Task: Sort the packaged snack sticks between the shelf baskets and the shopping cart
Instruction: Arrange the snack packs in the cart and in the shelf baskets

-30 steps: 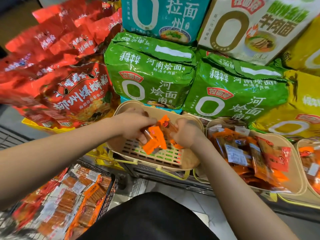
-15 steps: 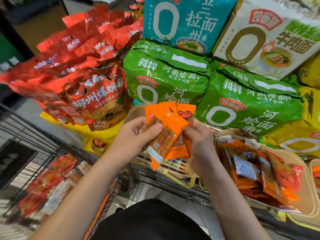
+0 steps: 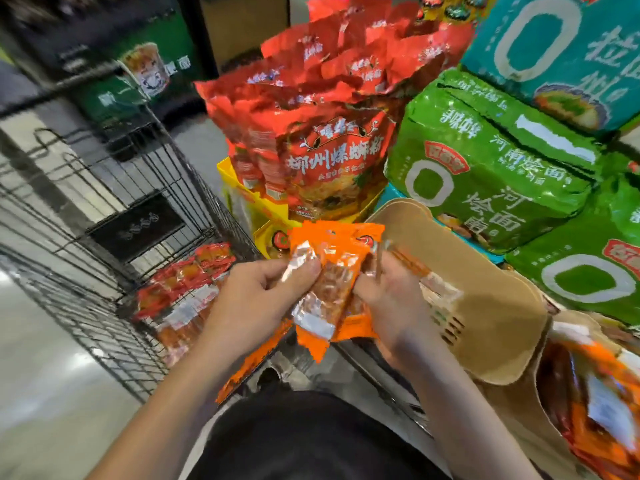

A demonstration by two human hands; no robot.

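Both hands hold a small bunch of orange snack stick packs [image 3: 332, 289] in front of my chest. My left hand [image 3: 256, 303] pinches them from the left with thumb and fingers, and my right hand [image 3: 391, 306] grips them from the right. The bunch hangs between the beige shelf basket [image 3: 491, 306] on the right and the black wire shopping cart [image 3: 114, 209] on the left. Several more orange and red snack packs [image 3: 183, 289] lie in the cart. A second basket [image 3: 595, 393] at the lower right is full of similar packs.
Red noodle bags [image 3: 322, 140] stand in a yellow tray behind the hands. Green noodle multipacks [image 3: 485, 168] and a teal one [image 3: 561, 57] are stacked above the baskets. Grey floor [image 3: 41, 375] lies left of the cart. The view is blurred by head motion.
Both hands lifted the orange packs out of the beige basket and carried them leftward toward the cart. The view swung left, bringing the cart's wire sides into sight.
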